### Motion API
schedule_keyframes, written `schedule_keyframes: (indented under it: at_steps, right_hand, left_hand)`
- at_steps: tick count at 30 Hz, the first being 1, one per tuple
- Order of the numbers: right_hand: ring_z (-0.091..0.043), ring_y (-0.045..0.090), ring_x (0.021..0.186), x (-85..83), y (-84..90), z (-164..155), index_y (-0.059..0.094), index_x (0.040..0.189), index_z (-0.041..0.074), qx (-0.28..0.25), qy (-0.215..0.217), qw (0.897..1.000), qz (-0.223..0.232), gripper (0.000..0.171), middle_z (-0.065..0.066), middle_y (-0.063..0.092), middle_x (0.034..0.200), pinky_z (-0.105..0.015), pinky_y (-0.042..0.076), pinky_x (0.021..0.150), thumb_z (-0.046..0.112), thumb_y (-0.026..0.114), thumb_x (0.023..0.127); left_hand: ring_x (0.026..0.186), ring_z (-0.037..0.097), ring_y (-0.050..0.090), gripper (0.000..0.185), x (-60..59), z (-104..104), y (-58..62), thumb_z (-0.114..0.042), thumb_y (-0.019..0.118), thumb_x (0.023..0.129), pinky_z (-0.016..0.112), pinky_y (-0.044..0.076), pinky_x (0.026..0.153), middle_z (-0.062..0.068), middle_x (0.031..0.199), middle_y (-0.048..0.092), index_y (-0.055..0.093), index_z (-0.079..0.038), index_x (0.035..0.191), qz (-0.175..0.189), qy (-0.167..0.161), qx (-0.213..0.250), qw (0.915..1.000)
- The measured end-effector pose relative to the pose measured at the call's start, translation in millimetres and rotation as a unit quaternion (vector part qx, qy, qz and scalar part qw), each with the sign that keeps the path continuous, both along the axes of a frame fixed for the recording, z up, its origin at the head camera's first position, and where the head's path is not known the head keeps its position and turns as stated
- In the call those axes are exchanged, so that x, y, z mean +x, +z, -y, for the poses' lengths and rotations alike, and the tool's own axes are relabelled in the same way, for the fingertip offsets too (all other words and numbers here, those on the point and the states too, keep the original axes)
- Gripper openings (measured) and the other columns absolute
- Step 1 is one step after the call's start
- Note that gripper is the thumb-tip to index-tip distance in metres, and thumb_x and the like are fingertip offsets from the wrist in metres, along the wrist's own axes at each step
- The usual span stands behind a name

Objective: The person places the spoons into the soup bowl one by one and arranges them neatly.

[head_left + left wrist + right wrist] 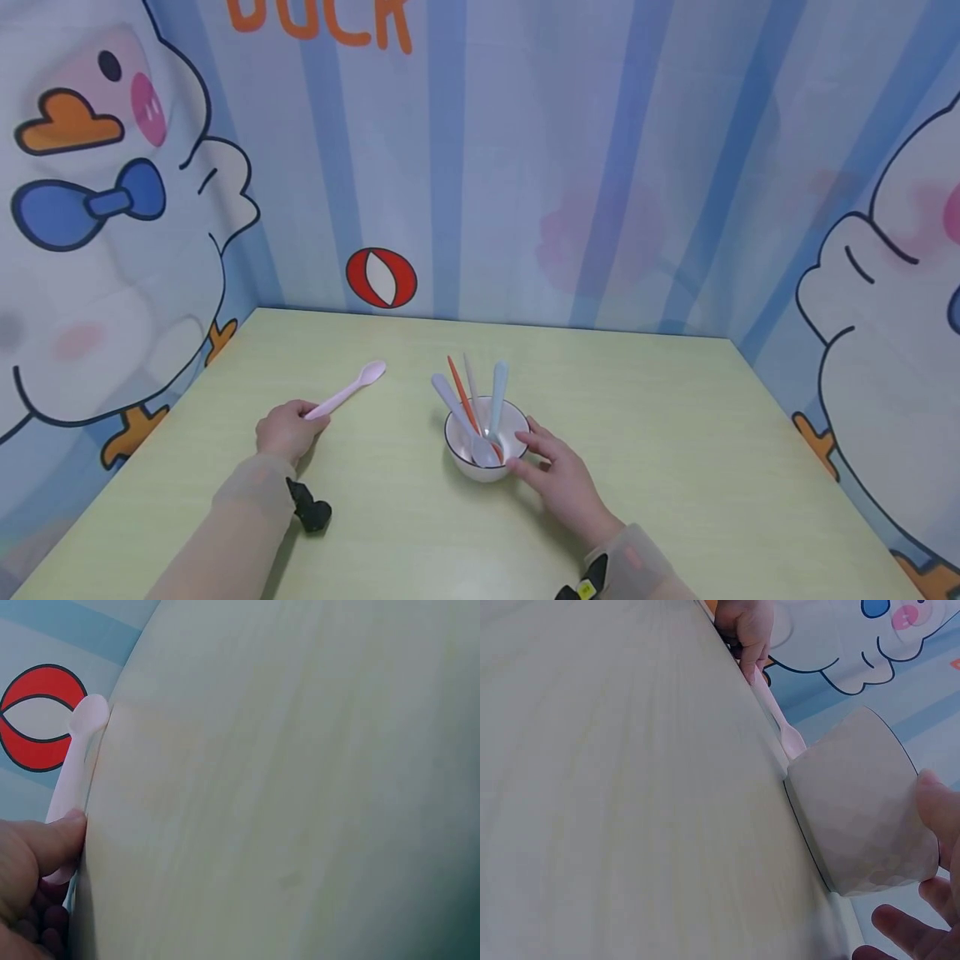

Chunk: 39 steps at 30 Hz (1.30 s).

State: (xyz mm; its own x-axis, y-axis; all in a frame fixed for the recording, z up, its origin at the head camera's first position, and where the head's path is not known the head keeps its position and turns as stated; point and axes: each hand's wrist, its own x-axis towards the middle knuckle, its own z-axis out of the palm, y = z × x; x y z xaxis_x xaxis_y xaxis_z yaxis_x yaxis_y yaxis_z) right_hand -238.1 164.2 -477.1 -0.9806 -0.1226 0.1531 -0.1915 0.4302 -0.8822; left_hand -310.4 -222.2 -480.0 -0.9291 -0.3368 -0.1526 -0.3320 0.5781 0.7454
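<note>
Pink spoon in left hand — right hand against bowl

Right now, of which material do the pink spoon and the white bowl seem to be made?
Pink spoon: probably plastic, matte, one even pastel colour. White bowl: ceramic or hard plastic, cannot tell; its outer wall is matte with faint facets in the right wrist view.

table: pale green | walls: blue-striped, cartoon ducks | light: even

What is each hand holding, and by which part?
The left hand pinches the pink spoon by its handle end. The right hand touches the white bowl at its side wall.
</note>
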Motion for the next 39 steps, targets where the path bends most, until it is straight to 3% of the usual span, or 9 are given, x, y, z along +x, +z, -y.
schedule_keyframes:
  at_steps: [6,11,16,24,28,33,39]
  right_hand:
    - [-0.03,0.036,0.137,-0.3,-0.3,-0.3,0.063,0.126,0.009,-0.004,0.0,1.0,0.0,0.046,-0.004,0.039,0.15,-0.05,0.045,0.097,0.027,0.074,0.085]
    - [-0.029,0.035,0.138,-0.2,-0.5,0.2,0.063,0.127,0.009,0.002,0.0,1.0,0.005,0.048,-0.003,0.038,0.151,-0.05,0.045,0.097,0.029,0.075,0.084]
    - [-0.029,0.035,0.138,-0.4,-0.8,0.2,0.063,0.127,0.009,0.0,0.0,1.0,0.005,0.049,-0.003,0.038,0.151,-0.049,0.045,0.097,0.03,0.075,0.084]
    - [-0.03,0.034,0.138,-0.6,0.6,0.7,0.063,0.127,0.009,-0.002,0.001,1.0,0.011,0.046,-0.003,0.037,0.152,-0.05,0.044,0.098,0.026,0.074,0.085]
    - [-0.029,0.034,0.138,-0.1,0.7,0.8,0.063,0.127,0.009,-0.005,0.001,1.0,0.013,0.046,-0.002,0.037,0.152,-0.05,0.044,0.098,0.026,0.074,0.085]
    - [-0.028,0.035,0.138,0.1,-0.2,1.0,0.063,0.126,0.009,-0.007,-0.001,1.0,0.012,0.047,-0.001,0.038,0.151,-0.049,0.044,0.098,0.028,0.075,0.085]
    - [-0.03,0.036,0.137,-0.6,-0.4,0.2,0.063,0.126,0.009,-0.002,0.0,1.0,0.004,0.047,-0.004,0.038,0.151,-0.049,0.045,0.097,0.029,0.074,0.085]
  left_hand:
    - [0.101,0.035,0.04,0.037,1.5,2.3,5.7,-0.028,0.065,0.091,0.046,0.035,0.082,0.018,0.111,0.056,0.063,-0.003,0.118,0.007,-0.01,0.016,0.9998]
    - [0.103,0.034,0.045,0.042,0.9,2.6,7.0,-0.03,0.063,0.091,0.047,0.038,0.086,0.019,0.119,0.055,0.06,-0.002,0.122,0.013,0.002,0.055,0.9984]
    - [0.109,0.034,0.043,0.051,0.6,2.7,10.3,-0.036,0.057,0.094,0.052,0.035,0.096,0.018,0.132,0.048,0.052,-0.003,0.132,0.02,0.02,0.113,0.9931]
    - [0.125,0.035,0.037,0.07,2.9,8.2,15.3,-0.046,0.053,0.095,0.052,0.03,0.107,0.022,0.145,0.039,0.037,0.002,0.144,-0.003,0.04,0.165,0.9855]
    - [0.121,0.032,0.037,0.067,2.6,12.3,16.1,-0.045,0.054,0.094,0.049,0.031,0.104,0.02,0.141,0.043,0.042,0.001,0.141,-0.012,0.049,0.202,0.9781]
    - [0.104,0.02,0.047,0.053,0.0,13.5,18.2,-0.034,0.057,0.095,0.034,0.037,0.091,0.01,0.118,0.057,0.047,0.0,0.135,-0.038,0.083,0.284,0.9545]
    - [0.093,0.01,0.061,0.051,1.7,10.9,27.3,-0.027,0.059,0.096,0.024,0.048,0.088,0.001,0.104,0.062,0.039,-0.006,0.139,-0.039,0.108,0.404,0.9075]
